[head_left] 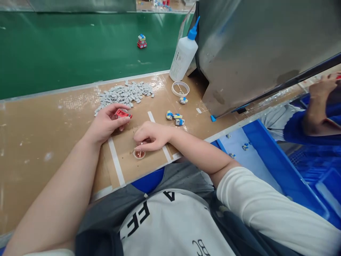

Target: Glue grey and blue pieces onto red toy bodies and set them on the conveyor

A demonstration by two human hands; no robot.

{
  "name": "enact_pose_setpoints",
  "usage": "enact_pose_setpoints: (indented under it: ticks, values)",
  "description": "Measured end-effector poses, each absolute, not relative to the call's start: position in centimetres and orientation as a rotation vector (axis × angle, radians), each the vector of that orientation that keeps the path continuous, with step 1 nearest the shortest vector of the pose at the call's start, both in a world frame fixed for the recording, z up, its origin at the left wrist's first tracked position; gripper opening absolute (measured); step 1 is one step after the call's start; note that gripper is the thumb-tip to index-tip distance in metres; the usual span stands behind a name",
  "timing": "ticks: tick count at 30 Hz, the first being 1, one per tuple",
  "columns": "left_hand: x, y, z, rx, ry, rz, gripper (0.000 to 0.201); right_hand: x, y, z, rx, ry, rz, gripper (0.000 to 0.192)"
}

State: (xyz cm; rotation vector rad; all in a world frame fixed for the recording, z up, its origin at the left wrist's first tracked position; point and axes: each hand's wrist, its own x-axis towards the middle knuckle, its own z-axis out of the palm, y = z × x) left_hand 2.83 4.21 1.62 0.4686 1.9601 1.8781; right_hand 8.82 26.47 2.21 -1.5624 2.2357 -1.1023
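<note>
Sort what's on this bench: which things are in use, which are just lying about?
In use:
left hand holding red block
right hand over small round dish

Lying about:
grey tile pile
glue bottle
white ring
blue-and-white blocks

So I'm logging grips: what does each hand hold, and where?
Left hand pinches a red block by its edges. Right hand holds something thin over a small cup.

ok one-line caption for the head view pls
Left hand holds a small red block; right hand dips a thin stick into a small round cap.
</note>
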Motion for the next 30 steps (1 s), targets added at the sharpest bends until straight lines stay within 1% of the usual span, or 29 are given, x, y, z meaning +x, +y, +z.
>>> enact_pose_setpoints:
  ticks: [4,6,8,10,14,19,23,26,30]
  values:
    - [2.92,4.47,2.09,0.507,2.005,1.806,0.079,8.59,26.59,2.36,-1.513,2.234,-1.115,0.047]
    - [2.88,4.56,2.05,0.548,2.016,1.76,0.082,8.47,26.64,2.32,-1.508,2.213,-1.12,0.047]
    - [2.8,4.59,1.87,0.589,2.029,1.715,0.078,8.4,26.69,2.23,-1.512,2.189,-1.141,0.048]
    - [2.73,4.6,1.7,0.632,2.04,1.682,0.07,8.37,26.72,2.15,-1.529,2.164,-1.164,0.047]
    - [2.73,4.57,1.63,0.718,2.052,1.649,0.058,8.42,26.68,2.14,-1.57,2.152,-1.135,0.042]
    - [2.81,4.42,1.67,0.718,2.07,1.578,0.051,8.52,26.55,2.25,-1.615,2.15,-1.1,0.042]
    - [2.9,4.42,1.65,0.747,2.164,1.501,0.052,8.62,26.57,2.28,-1.613,2.206,-1.082,0.044]
    - [2.98,4.51,1.69,0.739,2.205,1.453,0.05,8.64,26.61,2.34,-1.589,2.213,-1.13,0.046]
    - [3.09,4.77,1.96,0.732,2.205,1.465,0.046,8.58,26.59,2.4,-1.554,2.055,-1.263,0.047]
